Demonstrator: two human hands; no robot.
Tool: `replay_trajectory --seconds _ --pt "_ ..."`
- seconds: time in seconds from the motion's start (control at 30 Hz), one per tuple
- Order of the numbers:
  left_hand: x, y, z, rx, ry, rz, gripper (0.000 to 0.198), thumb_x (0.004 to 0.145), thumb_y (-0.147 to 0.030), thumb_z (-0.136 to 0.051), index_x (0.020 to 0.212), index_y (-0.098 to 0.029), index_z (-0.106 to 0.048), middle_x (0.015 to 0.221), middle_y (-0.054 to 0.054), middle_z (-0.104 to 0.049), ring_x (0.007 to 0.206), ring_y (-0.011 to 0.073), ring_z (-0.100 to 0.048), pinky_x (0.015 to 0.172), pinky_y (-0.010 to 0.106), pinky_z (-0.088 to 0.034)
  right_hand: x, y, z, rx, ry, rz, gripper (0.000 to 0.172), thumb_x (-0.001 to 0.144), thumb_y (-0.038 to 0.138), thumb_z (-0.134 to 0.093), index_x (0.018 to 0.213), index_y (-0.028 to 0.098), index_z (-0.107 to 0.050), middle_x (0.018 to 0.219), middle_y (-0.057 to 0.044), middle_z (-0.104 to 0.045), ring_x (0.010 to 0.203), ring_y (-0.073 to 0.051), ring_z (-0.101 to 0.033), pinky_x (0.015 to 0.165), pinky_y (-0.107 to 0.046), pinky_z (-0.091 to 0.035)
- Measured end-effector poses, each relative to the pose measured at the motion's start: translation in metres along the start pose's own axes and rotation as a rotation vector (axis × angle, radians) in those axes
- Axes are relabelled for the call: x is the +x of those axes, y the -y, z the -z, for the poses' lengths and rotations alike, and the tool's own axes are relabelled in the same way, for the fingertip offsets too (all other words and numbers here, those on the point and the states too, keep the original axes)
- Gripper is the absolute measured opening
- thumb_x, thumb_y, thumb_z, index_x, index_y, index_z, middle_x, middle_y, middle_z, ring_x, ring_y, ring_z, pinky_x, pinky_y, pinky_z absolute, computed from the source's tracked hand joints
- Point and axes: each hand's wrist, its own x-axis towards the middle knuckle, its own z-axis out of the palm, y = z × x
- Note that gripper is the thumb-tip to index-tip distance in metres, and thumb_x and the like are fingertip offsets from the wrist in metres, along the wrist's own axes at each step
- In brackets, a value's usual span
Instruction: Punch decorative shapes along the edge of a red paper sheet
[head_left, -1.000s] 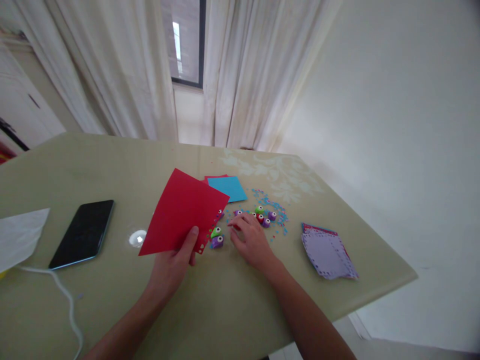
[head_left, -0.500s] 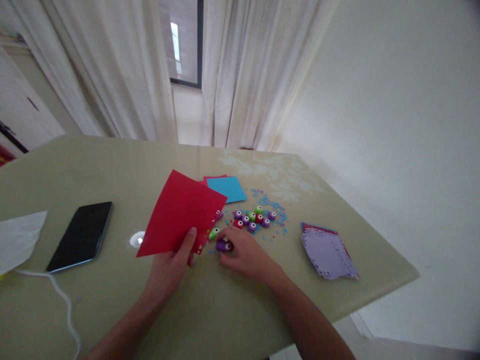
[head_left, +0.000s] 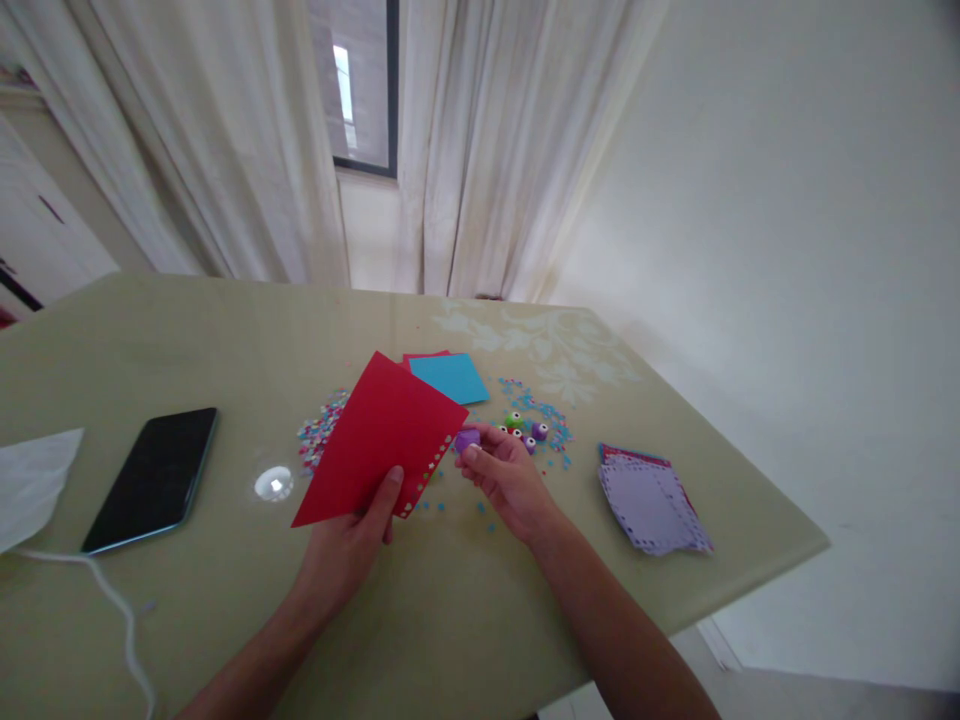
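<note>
Two hands are seen at lower centre: a red sheet (head_left: pixel 379 440) is pinched by the left hand (head_left: pixel 341 555), and a purple punch (head_left: pixel 467 439) is gripped by the right hand (head_left: pixel 510 480) just beside the sheet's right edge. Held so low, the sheet could sag and the punch slip off.

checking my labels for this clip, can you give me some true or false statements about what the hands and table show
The left hand holds the red sheet: true.
The right hand is empty: false, it pinches a purple punch beside the sheet's holed edge.
The phone lies right of the red sheet: false, it lies left of it.
The blue sheet lies flat on the table: true.
</note>
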Motion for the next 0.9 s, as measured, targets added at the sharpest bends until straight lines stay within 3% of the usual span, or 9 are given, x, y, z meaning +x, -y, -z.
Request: replay_trajectory --seconds 0.43,0.9 --pt "0.0006 0.0010 -0.0022 -0.001 0.010 -0.045 0.057 0.089 -0.066 -0.058 0.048 -0.026 -0.051 0.047 -0.002 -0.055 0.047 0.0173 -0.055 0.055 0.031 -0.046 0.0010 -0.0043 -0.0004 -0.049 -0.040 0.007 0.044 0.064 0.042 -0.098 0.097 0.022 -0.077 0.084 0.000 -0.073 0.064 -0.010 -0.052 0.059 -0.023 -0.036" --pt "0.0013 -0.0028 -0.0025 0.006 -0.010 -0.066 0.054 0.089 -0.064 -0.057 0.050 -0.027 -0.051 0.046 -0.002 -0.054 0.045 0.0172 -0.054 0.054 0.031 -0.046 0.0021 -0.0022 -0.0032 -0.024 -0.045 0.042 0.042 0.061 0.035 -0.098 0.096 0.022 -0.078 0.087 -0.001 -0.076 0.066 -0.012 -0.055 0.058 -0.024 -0.036"
